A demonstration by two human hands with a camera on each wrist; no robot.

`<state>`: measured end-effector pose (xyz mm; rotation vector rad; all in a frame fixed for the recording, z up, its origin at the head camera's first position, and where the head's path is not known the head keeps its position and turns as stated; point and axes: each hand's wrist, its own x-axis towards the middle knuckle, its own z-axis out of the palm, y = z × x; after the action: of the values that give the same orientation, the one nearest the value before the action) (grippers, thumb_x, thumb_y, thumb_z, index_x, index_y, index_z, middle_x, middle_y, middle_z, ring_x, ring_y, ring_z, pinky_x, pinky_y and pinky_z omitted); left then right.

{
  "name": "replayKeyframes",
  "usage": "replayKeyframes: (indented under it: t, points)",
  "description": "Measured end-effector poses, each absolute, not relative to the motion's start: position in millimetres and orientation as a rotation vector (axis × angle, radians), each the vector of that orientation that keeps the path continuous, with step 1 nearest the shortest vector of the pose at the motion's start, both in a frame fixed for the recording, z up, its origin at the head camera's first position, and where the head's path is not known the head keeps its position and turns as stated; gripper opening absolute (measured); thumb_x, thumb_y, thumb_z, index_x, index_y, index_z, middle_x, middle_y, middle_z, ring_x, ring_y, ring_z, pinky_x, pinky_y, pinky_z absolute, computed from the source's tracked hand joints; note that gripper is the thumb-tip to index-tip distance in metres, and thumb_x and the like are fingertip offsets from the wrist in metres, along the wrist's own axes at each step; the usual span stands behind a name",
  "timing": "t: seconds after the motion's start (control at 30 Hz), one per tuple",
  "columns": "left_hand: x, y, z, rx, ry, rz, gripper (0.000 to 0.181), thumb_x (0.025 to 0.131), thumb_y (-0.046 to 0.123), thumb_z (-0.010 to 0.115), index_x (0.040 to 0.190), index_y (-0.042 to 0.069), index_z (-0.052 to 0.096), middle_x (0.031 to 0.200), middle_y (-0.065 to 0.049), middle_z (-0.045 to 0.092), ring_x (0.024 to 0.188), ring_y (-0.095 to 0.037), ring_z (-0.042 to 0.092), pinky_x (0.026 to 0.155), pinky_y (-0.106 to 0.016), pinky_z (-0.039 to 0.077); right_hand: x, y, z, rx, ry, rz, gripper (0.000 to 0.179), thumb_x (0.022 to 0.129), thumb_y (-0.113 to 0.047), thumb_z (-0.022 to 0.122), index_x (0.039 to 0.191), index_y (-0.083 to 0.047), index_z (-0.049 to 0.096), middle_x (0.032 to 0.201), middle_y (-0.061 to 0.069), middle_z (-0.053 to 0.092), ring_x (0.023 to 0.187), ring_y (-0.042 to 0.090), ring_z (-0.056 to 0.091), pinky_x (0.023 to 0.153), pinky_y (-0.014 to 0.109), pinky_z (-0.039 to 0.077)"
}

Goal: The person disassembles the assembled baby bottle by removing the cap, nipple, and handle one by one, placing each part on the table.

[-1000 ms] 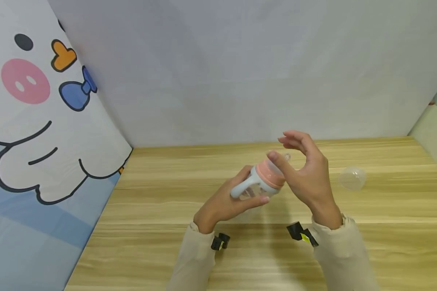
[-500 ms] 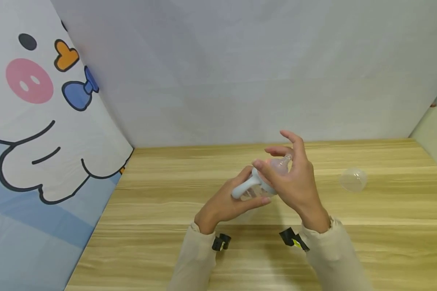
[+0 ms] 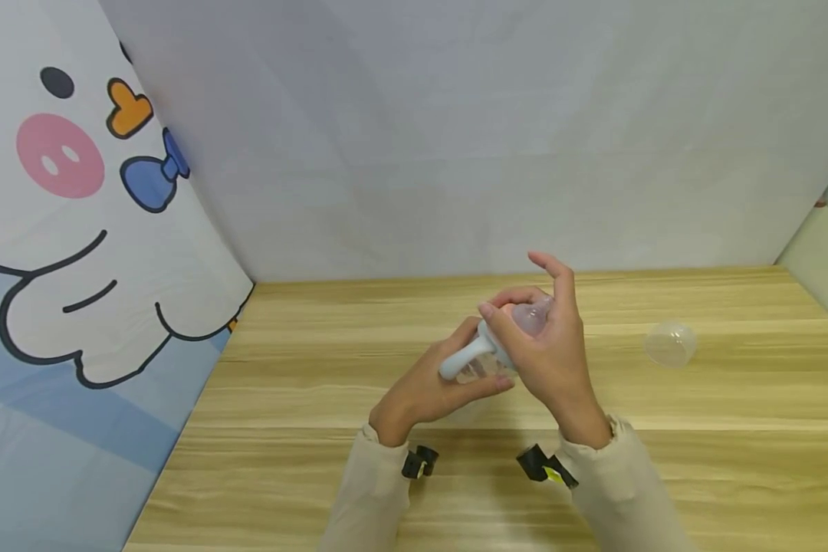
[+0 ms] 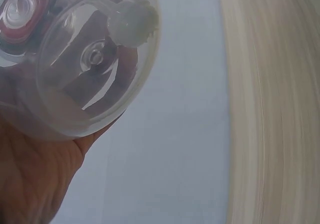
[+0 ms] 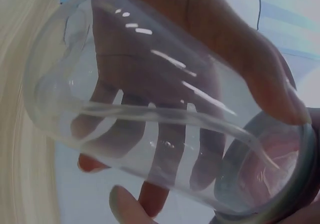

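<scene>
Feeding bottle: the clear feeding bottle (image 3: 478, 369) is held tilted at the centre of the frame, above the wood-grain tabletop (image 3: 297, 376), its top toward the upper right.
Left hand: the left hand (image 3: 428, 387) grips the bottle's body from the lower left, thumb along the near side, beside the pale blue handle (image 3: 465, 359).
Right hand: the right hand (image 3: 555, 360) is wrapped about the bottle's top, thumb on the near side and fingers on the far side, index finger raised clear.
Pink collar: only a sliver of the pink collar (image 3: 508, 310) shows between the right thumb and fingers.
Nipple: the translucent nipple (image 3: 533, 314) pokes up inside the curve of the right hand.
Straw: from the right wrist, a clear straw (image 5: 165, 115) can be seen running down inside the bottle.
Dome cap: the clear dome cap (image 3: 669, 343) lies on the tabletop, right of centre, well apart from both hands.
Done, as I judge it: the cap is off and both hands have their hold.
Left, as I judge it: collar and nipple appear seated on the bottle, not parted from it; whether the collar is tight or loose I cannot tell.
</scene>
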<state>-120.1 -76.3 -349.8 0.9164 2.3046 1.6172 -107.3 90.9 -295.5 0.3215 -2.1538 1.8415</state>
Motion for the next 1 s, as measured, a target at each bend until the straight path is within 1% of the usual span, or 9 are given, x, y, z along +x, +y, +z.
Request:
replayKeyframes:
  t: [0.1,0.2,0.47,0.63,0.77,0.87,1.0]
  points:
    - [-121.3,-75.4,-350.7,0.919,2.303,1.619,0.076,0.094,0.026,0.073,0.152,0.045,0.028,0.104,-0.004,0.066,0.085,-0.013,0.062,0.074,-0.036,0.058,-109.0,90.7,-296.2,0.328,-2.114,1.875,0.072,0.089,-0.006,0.074,0.147,-0.019,0.035,0.090,-0.006,0.068,0.079,0.014,0.068,0.068,0.026,0.058]
    - [-122.3,-74.4,-351.5,0.911,2.295,1.624,0.075,0.094,0.027,0.072,0.152,0.045,0.028,0.105,-0.003,0.066,0.086,-0.012,0.062,0.074,-0.034,0.057,-111.1,91.4,-296.4,0.348,-2.089,1.894,0.070,0.088,-0.003,0.074,0.146,-0.018,0.038,0.089,-0.007,0.068,0.077,0.014,0.067,0.067,0.026,0.057]
    - [-125.4,-70.9,-350.2,0.926,2.301,1.635,0.082,0.094,0.024,0.073,0.155,0.046,0.023,0.104,-0.005,0.066,0.084,-0.013,0.062,0.074,-0.034,0.057,-117.2,96.8,-297.0,0.455,-2.014,1.939,0.066,0.087,0.003,0.072,0.144,-0.016,0.043,0.087,-0.003,0.068,0.074,0.015,0.067,0.065,0.026,0.057]
    - [-126.8,-70.0,-350.7,0.903,2.300,1.624,0.081,0.094,0.028,0.072,0.155,0.047,0.022,0.105,-0.006,0.066,0.084,-0.011,0.062,0.074,-0.033,0.057,-120.0,99.4,-298.4,0.502,-1.989,1.947,0.059,0.088,0.003,0.070,0.140,-0.014,0.048,0.087,0.002,0.068,0.072,0.016,0.067,0.063,0.026,0.057]
    - [-128.1,-68.4,-351.1,0.930,2.303,1.629,0.076,0.095,0.026,0.072,0.154,0.042,0.027,0.107,-0.006,0.067,0.085,-0.010,0.063,0.075,-0.031,0.058,-122.1,102.0,-299.0,0.549,-1.952,1.955,0.052,0.088,0.005,0.068,0.134,-0.012,0.051,0.086,0.002,0.070,0.071,0.016,0.067,0.063,0.025,0.056]
    - [-129.6,-66.1,-351.0,0.968,2.308,1.638,0.074,0.095,0.023,0.072,0.153,0.038,0.030,0.111,-0.004,0.068,0.088,-0.009,0.065,0.078,-0.030,0.058,-124.0,104.4,-299.4,0.601,-1.911,1.972,0.049,0.088,0.007,0.068,0.132,-0.010,0.053,0.086,0.002,0.070,0.071,0.016,0.067,0.063,0.024,0.056]
    - [-131.2,-64.0,-351.0,0.984,2.328,1.645,0.074,0.094,0.022,0.072,0.153,0.036,0.031,0.115,-0.003,0.068,0.090,-0.007,0.066,0.081,-0.027,0.057,-127.4,106.7,-300.7,0.666,-1.875,1.994,0.047,0.087,0.009,0.067,0.129,-0.009,0.054,0.086,0.001,0.070,0.071,0.016,0.067,0.064,0.024,0.056]
